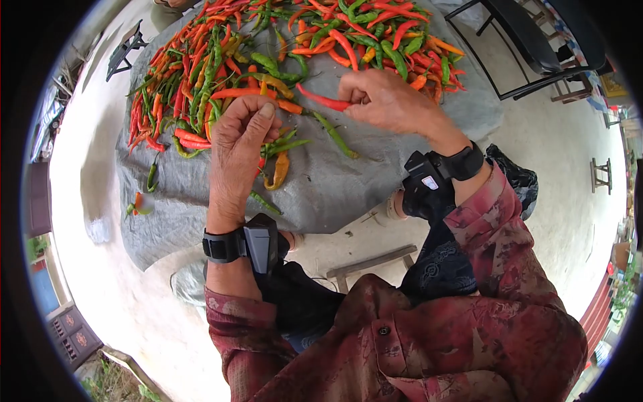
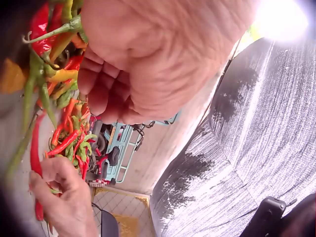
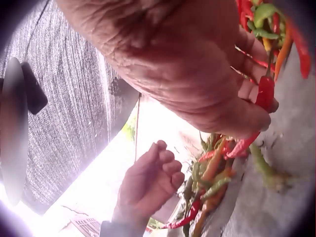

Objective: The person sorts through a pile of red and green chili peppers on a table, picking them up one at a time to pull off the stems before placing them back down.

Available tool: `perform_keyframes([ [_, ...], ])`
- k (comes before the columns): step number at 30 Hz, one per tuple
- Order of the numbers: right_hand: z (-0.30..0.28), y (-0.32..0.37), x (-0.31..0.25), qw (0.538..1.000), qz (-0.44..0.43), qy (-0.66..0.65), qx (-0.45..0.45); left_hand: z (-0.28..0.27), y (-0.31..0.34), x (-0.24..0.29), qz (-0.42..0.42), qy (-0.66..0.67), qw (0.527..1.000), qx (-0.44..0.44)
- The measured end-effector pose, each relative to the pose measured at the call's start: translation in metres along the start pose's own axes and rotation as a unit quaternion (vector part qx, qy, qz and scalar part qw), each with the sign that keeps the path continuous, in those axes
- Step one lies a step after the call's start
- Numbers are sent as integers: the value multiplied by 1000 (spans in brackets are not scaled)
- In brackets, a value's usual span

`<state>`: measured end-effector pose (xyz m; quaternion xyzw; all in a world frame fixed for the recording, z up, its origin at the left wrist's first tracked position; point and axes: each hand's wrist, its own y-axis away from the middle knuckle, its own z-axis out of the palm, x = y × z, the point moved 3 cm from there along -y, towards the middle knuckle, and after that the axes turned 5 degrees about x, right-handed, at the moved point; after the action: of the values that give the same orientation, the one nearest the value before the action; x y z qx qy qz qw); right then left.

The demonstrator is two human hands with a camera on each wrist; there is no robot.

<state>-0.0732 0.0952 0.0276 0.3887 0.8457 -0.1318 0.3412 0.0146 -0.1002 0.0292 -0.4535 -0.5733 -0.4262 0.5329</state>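
My right hand (image 1: 398, 104) pinches a long red pepper (image 1: 321, 99), whose thin tip points left over the grey sheet. In the right wrist view thumb and fingers of the right hand (image 3: 187, 74) close round the red pepper (image 3: 265, 94), its stem upward. The left hand (image 1: 236, 151) hovers over the near side of the pepper pile (image 1: 207, 74), fingers curled and thumb against the index finger. Nothing shows in the left hand (image 3: 148, 182) in the right wrist view. Below it lie green peppers and an orange-brown pepper (image 1: 276, 173).
Red, green and orange peppers spread over the far part of the grey sheet (image 1: 321, 201). A small wooden bench (image 1: 372, 263) stands between the legs. Black chairs (image 1: 522, 40) are at the upper right, a small stool (image 1: 601, 175) farther right. Another person's hand (image 1: 175, 3) shows at the top.
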Motion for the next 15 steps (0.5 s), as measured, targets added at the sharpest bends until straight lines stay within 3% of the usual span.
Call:
perform_keyframes([
  [1,-4,-2,8,994,25,-107,0,4,-1,-2,3,-2,1000,-13],
  [2,-2,-1,10,994,28,-107,3,9,-1,-4,5,-5,1000,-27],
  [3,1,-1,10,961,39,-275,12,14,-2,-6,9,-11,999,-46],
  [4,3,-1,9,899,48,-435,22,19,-2,-7,9,-11,999,-50],
  [5,7,0,6,868,35,-496,5,26,-2,-8,13,-32,997,-62],
  [10,18,-4,0,849,32,-526,49,36,-7,-18,73,-161,975,-132],
  [12,17,-5,-2,859,25,-507,61,40,-6,-17,85,-157,976,-127],
  [15,13,-9,6,832,24,-541,120,38,-7,-9,35,-99,992,-67],
])
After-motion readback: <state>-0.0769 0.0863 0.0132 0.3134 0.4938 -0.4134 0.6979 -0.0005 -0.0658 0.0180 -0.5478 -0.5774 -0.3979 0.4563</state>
